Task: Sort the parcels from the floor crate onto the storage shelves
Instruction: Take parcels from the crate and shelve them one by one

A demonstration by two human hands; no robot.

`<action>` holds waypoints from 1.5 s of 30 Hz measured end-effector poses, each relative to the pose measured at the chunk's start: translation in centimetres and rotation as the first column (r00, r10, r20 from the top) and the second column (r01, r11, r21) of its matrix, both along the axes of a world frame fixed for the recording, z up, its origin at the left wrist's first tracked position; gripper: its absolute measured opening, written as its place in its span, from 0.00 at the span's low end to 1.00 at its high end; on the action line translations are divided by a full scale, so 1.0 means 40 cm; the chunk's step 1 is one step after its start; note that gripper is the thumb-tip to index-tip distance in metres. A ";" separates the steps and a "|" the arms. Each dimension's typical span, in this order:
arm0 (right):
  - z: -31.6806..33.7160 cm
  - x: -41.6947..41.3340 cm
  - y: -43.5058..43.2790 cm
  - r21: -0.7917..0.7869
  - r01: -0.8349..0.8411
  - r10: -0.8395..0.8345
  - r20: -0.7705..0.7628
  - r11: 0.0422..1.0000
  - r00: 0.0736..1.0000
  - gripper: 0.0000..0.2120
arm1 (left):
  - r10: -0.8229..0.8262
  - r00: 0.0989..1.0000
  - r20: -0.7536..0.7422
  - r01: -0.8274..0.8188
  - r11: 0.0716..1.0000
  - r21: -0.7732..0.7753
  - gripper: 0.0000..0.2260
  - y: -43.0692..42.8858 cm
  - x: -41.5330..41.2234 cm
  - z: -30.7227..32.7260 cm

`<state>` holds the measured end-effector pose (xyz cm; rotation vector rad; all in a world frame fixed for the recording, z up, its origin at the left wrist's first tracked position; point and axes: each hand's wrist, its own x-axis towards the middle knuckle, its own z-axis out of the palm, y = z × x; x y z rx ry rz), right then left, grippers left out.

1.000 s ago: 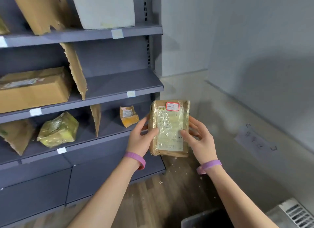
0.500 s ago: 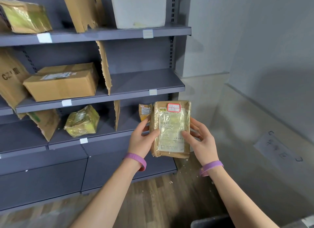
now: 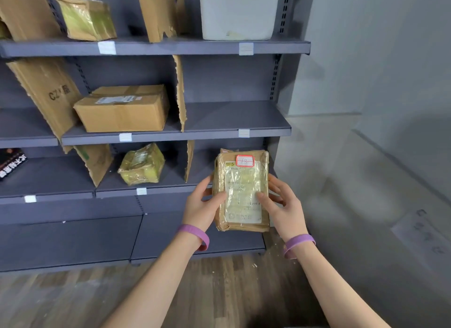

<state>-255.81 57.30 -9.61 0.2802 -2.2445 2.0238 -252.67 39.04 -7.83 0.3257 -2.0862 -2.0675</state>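
1. The flat brown paper-wrapped parcel (image 3: 241, 193), sealed under glossy clear tape, is held upright in the air in front of the grey metal storage shelves (image 3: 239, 122). It is level with the right end of the lowest open shelf and touches no shelf
2. The left hand (image 3: 202, 205) grips the parcel's left edge, with the thumb across the front and the fingers behind. The right hand (image 3: 283, 205) mirrors this on the right edge, so both hands are closed on the parcel
3. The label side faces the person, probably so they can read the small red-bordered white sticker (image 3: 245, 160) at the top before choosing a bay. Its handwriting seems to say 18
4. Small white tags (image 3: 244, 133) sit on the shelf fronts, their writing too small to read
5. Torn brown cardboard dividers (image 3: 180, 93) stand on the shelves, apparently splitting them into bays
6. The parcel is slim and rectangular, with a pale printed shipping label under wrinkled tape and creased corners. It looks light and firm enough to slide in flat
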 end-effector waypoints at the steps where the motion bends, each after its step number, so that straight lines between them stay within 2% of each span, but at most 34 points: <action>1: -0.005 -0.006 -0.032 0.000 -0.035 0.035 0.010 0.999 0.999 0.18 | 0.029 0.999 0.012 -0.029 1.000 0.001 0.15 -0.031 0.006 -0.004; 4: -0.018 -0.019 -0.147 0.013 -0.144 0.144 0.021 0.989 0.989 0.19 | 0.119 0.992 0.047 -0.119 0.993 -0.004 0.18 -0.137 0.034 -0.015; 8: -0.031 -0.019 -0.320 0.004 -0.252 0.252 0.017 0.968 0.968 0.18 | 0.221 0.973 0.073 -0.222 0.975 0.009 0.15 -0.289 0.078 -0.023; 15: -0.041 0.005 -0.689 0.041 -0.445 0.445 0.015 0.895 0.896 0.21 | 0.430 0.900 0.068 -0.433 0.901 0.032 0.15 -0.605 0.197 -0.036; 18: -0.045 0.031 -0.830 0.042 -0.525 0.525 0.025 0.850 0.851 0.22 | 0.523 0.850 0.063 -0.526 0.849 0.049 0.16 -0.716 0.258 -0.043; 22: -0.045 0.068 -0.998 0.023 -0.633 0.633 0.020 0.773 0.774 0.19 | 0.627 0.775 0.076 -0.632 0.770 0.084 0.18 -0.841 0.332 -0.046; 28: -0.049 0.113 -1.244 0.030 -0.769 0.768 0.038 0.639 0.639 0.20 | 0.792 0.606 0.081 -0.795 0.597 0.109 0.22 -1.017 0.422 -0.053; 36: -0.074 0.138 -1.593 0.014 -0.875 0.872 0.081 0.483 0.483 0.22 | 0.903 0.427 0.051 -0.903 0.423 0.079 0.21 -1.299 0.469 -0.099; 45: -0.105 0.048 -1.992 0.066 -0.918 0.909 0.124 0.392 0.397 0.21 | 0.924 0.362 0.123 -0.926 0.372 -0.066 0.20 -1.643 0.409 -0.109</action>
